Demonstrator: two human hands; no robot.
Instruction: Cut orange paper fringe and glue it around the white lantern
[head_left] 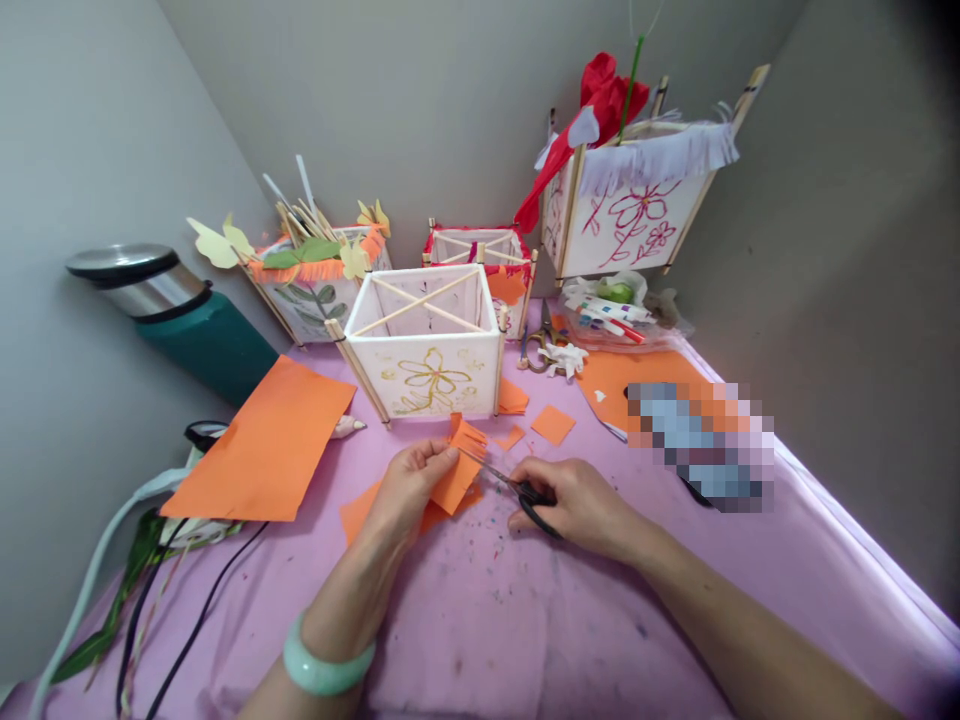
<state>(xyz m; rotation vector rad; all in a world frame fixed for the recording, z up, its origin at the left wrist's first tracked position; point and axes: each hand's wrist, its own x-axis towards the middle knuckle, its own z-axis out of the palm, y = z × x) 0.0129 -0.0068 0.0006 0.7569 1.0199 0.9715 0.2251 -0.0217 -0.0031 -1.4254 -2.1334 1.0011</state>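
Over lilac cloth [600, 640], left fingers [441, 464] pinching fringed orange paper [457, 486], right fingers [537, 470] gripping black-handled scissors [535, 497]

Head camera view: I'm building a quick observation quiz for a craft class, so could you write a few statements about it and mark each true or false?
1. The right hand holds scissors with black handles. True.
2. The left hand holds a paintbrush. False: it holds orange paper with a cut fringe.
3. The pale green bracelet is on the right wrist. False: it is on the left.
4. The white box nearest the hands bears a yellow flower drawing. True.
5. The tablecloth is dark green. False: it is light purple.
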